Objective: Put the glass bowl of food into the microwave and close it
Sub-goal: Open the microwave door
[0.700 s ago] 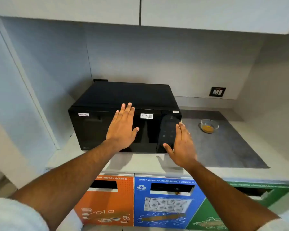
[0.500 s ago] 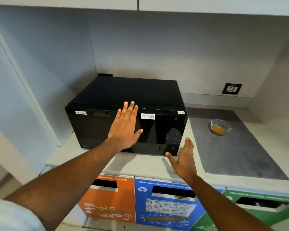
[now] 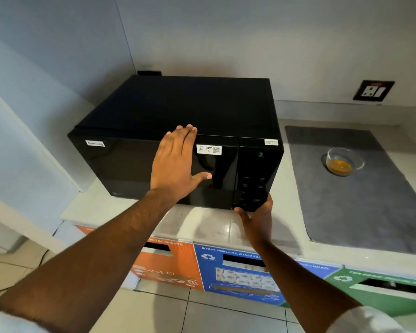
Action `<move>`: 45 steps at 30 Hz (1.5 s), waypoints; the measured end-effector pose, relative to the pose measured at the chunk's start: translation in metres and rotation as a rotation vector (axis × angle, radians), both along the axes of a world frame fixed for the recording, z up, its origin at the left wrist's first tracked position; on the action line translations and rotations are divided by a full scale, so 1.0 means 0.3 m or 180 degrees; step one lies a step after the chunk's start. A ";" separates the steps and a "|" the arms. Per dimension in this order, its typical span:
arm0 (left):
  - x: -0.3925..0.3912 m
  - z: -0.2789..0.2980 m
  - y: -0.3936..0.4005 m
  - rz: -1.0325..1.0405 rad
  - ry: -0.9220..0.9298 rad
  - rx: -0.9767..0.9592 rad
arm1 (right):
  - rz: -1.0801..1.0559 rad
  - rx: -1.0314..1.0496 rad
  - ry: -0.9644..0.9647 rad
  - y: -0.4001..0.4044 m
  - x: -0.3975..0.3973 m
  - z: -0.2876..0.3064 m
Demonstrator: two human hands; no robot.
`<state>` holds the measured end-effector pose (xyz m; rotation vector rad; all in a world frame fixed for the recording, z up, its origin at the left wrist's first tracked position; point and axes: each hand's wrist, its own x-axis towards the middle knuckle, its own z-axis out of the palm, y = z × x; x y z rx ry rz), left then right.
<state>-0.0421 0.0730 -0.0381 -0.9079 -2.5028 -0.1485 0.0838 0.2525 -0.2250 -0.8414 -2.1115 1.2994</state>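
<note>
Both hands are at the front of the black box-shaped microwave, whose door is closed. Flat and with fingers together, the left hand lies palm-first against the glossy door, fingertips reaching the door's top edge, thumb spread to the right; it grips nothing. Lower and to the right, the right hand is at the near bottom corner below the dark control panel, thumb at the panel's lower edge and fingers at or under the corner; whether the fingers are curled on anything I cannot tell.

Well apart to the right, the small clear glass bowl holding orange-yellow food sits upright on a grey rectangular mat, untouched. Mat and microwave both rest on the pale countertop. On the far wall sits a dark-framed power socket. Below the counter's near edge stand 3 waste bins: an orange bin, a blue bin and a green bin.
</note>
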 end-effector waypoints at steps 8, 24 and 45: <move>0.001 -0.020 0.032 0.0239 0.0024 0.0110 | -0.0287 -0.0004 -0.0054 -0.010 -0.013 -0.032; 0.020 0.001 0.019 0.0291 -0.0099 0.0018 | -0.0475 -0.0013 -0.0129 -0.007 -0.045 -0.033; 0.058 0.144 -0.232 -0.0607 -0.0920 0.0083 | 0.0125 -0.0056 0.0797 -0.015 0.044 0.535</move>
